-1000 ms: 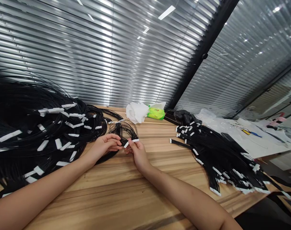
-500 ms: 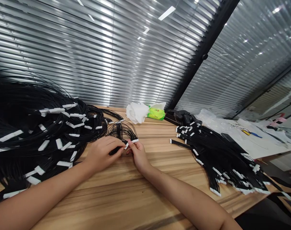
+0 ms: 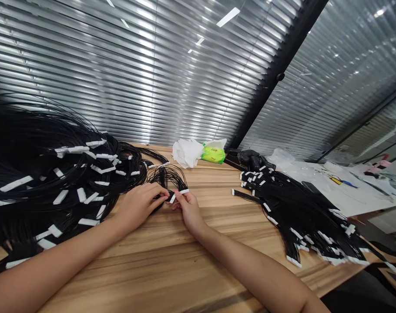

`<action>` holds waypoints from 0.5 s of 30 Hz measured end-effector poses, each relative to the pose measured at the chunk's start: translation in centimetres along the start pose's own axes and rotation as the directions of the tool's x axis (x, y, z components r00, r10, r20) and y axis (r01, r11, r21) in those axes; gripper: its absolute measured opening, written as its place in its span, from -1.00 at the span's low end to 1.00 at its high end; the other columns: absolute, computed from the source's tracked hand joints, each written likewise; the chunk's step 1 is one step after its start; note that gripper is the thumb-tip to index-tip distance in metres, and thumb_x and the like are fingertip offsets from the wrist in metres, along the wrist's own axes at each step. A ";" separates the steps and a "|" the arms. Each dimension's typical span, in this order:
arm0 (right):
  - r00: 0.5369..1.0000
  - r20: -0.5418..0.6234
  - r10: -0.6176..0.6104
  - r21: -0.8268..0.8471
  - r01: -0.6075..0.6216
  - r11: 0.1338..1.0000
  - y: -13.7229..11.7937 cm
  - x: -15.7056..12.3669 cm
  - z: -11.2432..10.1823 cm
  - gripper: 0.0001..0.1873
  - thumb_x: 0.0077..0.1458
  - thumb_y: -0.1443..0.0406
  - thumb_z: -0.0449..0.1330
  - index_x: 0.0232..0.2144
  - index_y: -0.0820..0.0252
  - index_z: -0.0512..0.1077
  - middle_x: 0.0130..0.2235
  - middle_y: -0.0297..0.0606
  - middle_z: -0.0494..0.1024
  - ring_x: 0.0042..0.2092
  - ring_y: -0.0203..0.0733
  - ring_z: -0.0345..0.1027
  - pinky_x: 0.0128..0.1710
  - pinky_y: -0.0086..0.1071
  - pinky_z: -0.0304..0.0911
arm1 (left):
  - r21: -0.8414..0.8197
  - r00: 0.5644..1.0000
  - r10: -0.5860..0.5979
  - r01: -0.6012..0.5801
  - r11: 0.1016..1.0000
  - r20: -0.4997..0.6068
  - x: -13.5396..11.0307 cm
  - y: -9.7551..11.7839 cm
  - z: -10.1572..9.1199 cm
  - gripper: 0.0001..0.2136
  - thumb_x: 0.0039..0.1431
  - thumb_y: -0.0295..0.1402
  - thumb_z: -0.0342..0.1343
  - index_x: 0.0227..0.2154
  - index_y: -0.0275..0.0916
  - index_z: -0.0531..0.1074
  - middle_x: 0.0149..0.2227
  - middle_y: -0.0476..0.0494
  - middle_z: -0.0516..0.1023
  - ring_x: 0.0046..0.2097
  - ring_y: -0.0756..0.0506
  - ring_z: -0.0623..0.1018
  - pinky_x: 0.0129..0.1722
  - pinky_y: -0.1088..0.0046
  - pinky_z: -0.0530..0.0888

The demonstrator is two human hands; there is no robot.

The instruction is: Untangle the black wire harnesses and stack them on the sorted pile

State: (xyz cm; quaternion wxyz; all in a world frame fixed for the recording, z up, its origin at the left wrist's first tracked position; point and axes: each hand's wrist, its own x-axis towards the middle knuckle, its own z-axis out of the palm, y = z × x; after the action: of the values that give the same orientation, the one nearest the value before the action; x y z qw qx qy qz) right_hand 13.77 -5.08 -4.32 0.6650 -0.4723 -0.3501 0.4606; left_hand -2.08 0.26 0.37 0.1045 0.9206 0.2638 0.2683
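A bundle of thin black wires [image 3: 175,176] arches up in a loop just beyond my hands. White connectors finish its ends, one [image 3: 184,191] lying across the fingertips of my right hand [image 3: 189,211] and a second [image 3: 172,199] standing tilted between both hands. My right thumb and fingers are pinched on the connector ends. On the other side, my left hand [image 3: 141,202] is closed with thumb and forefinger on the black wires, close behind the tilted connector. Its lower fingers are partly hidden.
A large heap of black wire harnesses [image 3: 67,174] with white connectors covers the table's left. Another spread of harnesses [image 3: 296,208] lies to the right. Against the blinds stand crumpled tissue [image 3: 186,153] and a green tissue pack [image 3: 213,154]. Pliers-like tools [image 3: 343,181] rest on the far-right white table.
My left fingertips have drawn back slightly from the tilted connector onto the wires, so more of that connector shows. My right hand keeps its pinch.
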 end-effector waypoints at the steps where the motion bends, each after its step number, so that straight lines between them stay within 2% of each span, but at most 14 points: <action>1: 1.000 0.006 0.003 -0.003 -0.003 1.000 0.0 0.0 0.0 -0.60 -0.11 -0.02 0.31 -0.45 0.22 0.46 -0.55 -0.34 0.50 -0.52 -0.26 0.36 -0.52 -0.42 0.22 | 0.005 1.000 0.003 -0.003 1.000 0.015 0.0 0.0 0.0 -0.79 0.31 -0.23 -0.03 -0.29 -0.17 0.47 -0.25 -0.03 0.58 -0.21 -0.09 0.54 -0.25 0.41 0.36; 5: 1.000 0.020 0.009 -0.016 -0.008 1.000 0.0 -0.1 0.1 -0.59 -0.11 -0.03 0.31 -0.49 0.20 0.42 -0.59 -0.37 0.47 -0.54 -0.26 0.36 -0.53 -0.42 0.21 | 0.067 0.998 -0.009 0.005 0.998 0.060 0.0 0.2 0.0 -0.82 0.31 -0.28 -0.04 -0.30 -0.17 0.44 -0.28 -0.03 0.56 -0.27 -0.10 0.52 -0.31 0.40 0.31; 8: 1.000 0.027 0.009 -0.021 -0.008 1.000 0.0 -0.2 0.1 -0.59 -0.13 -0.04 0.31 -0.51 0.19 0.40 -0.63 -0.40 0.43 -0.55 -0.28 0.33 -0.53 -0.43 0.20 | 0.109 0.997 -0.004 -0.005 0.994 0.081 0.1 0.2 0.4 -0.84 0.30 -0.33 -0.05 -0.33 -0.20 0.40 -0.31 -0.05 0.52 -0.27 -0.12 0.49 -0.27 0.37 0.29; 12: 0.999 0.039 0.010 -0.032 -0.009 0.999 -0.2 -0.3 0.2 -0.58 -0.13 -0.04 0.31 -0.55 0.19 0.39 -0.63 -0.39 0.44 -0.55 -0.29 0.31 -0.49 -0.42 0.21 | 0.115 0.998 0.035 -0.040 0.993 0.049 0.2 -0.2 0.6 -0.83 0.27 -0.35 -0.06 -0.42 -0.22 0.35 -0.38 -0.05 0.45 -0.30 -0.11 0.42 -0.25 0.35 0.25; 15: 0.999 0.039 0.013 -0.040 -0.011 0.999 -0.3 -0.3 0.2 -0.58 -0.12 -0.05 0.29 -0.55 0.19 0.40 -0.61 -0.38 0.45 -0.55 -0.30 0.30 -0.49 -0.41 0.20 | 0.019 0.999 0.046 -0.046 0.999 -0.014 0.1 -0.3 0.2 -0.71 0.25 -0.27 -0.03 -0.58 -0.21 0.25 -0.53 0.01 0.34 -0.42 -0.06 0.32 -0.33 0.38 0.20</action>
State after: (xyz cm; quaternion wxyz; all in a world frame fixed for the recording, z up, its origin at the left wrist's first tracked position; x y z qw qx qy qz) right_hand 13.58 -5.36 -3.95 0.6455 -0.4784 -0.3694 0.4668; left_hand -2.00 0.58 0.15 0.0877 0.9254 0.2458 0.2748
